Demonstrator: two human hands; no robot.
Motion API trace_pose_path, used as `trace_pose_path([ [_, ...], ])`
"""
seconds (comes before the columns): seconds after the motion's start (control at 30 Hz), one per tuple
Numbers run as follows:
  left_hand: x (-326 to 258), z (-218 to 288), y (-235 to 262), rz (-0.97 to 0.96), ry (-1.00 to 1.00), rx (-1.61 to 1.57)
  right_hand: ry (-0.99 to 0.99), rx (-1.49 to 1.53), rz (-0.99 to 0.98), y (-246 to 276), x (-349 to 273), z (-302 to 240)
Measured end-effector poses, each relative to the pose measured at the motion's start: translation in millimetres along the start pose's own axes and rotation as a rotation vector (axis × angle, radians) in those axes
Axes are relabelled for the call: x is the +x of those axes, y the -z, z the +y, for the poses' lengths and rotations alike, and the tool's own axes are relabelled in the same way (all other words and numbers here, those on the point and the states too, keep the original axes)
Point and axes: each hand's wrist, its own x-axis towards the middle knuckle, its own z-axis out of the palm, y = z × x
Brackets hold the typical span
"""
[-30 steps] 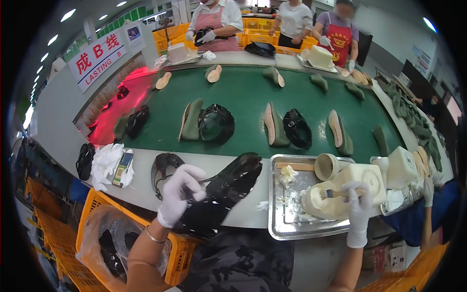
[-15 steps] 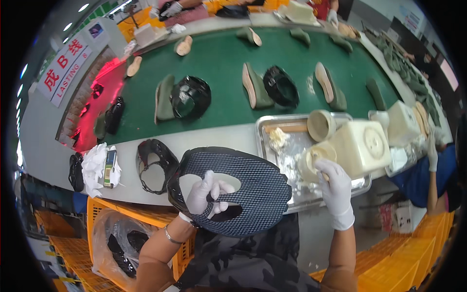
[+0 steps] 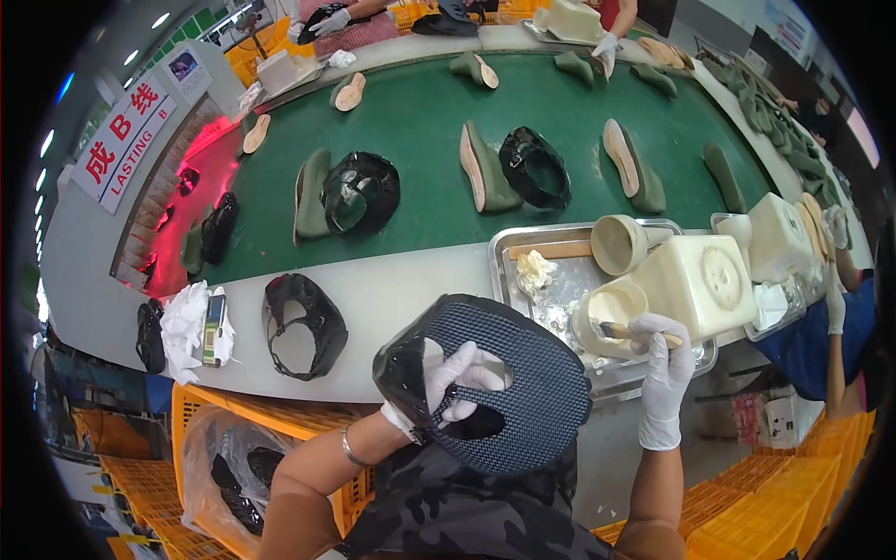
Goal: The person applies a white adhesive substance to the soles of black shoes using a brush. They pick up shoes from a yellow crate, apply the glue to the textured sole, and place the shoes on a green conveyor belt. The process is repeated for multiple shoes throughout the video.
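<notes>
My left hand (image 3: 457,373), in a white glove, is closed on a dark shoe upper (image 3: 541,373). Its fingers reach through the opening, and the woven inner side faces up. Glossy black shows at the upper's left end. My gloved right hand (image 3: 665,373) pinches a small brush (image 3: 618,330) with a light handle. The brush head is at the mouth of a cream plastic glue jug (image 3: 714,280) lying in a metal tray (image 3: 509,250). Whether the bristles touch the glue cannot be made out. Left of the held upper, another black upper (image 3: 322,345) lies on the white ledge.
Green soles-up shoe lasts (image 3: 485,173) and black uppers (image 3: 541,168) stand on a green conveyor (image 3: 420,103). A cream cup (image 3: 616,245) and a white lump share the tray. Crumpled white cloth (image 3: 182,322) lies left. A yellow crate (image 3: 187,411) sits below. Co-workers' gloved hands are beyond and at right.
My left hand has brought the upper rightward and slightly nearer to me. The right hand has shifted a little right, showing the brush more clearly. Across the conveyor, a co-worker's hand has moved nearer.
</notes>
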Motion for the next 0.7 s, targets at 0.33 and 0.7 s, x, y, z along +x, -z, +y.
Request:
trace_pose_path([
  [0.33, 11.5, -3.1, -14.8, 0.029, 0.03, 0.137, 0.03, -0.002, 0.017, 5.3, -2.7, 4.1],
  [0.7, 17.8, -7.9, -22.2, -0.115, -0.106, 0.223, 0.019, 0.064, 0.088, 10.8, -3.6, 1.4],
])
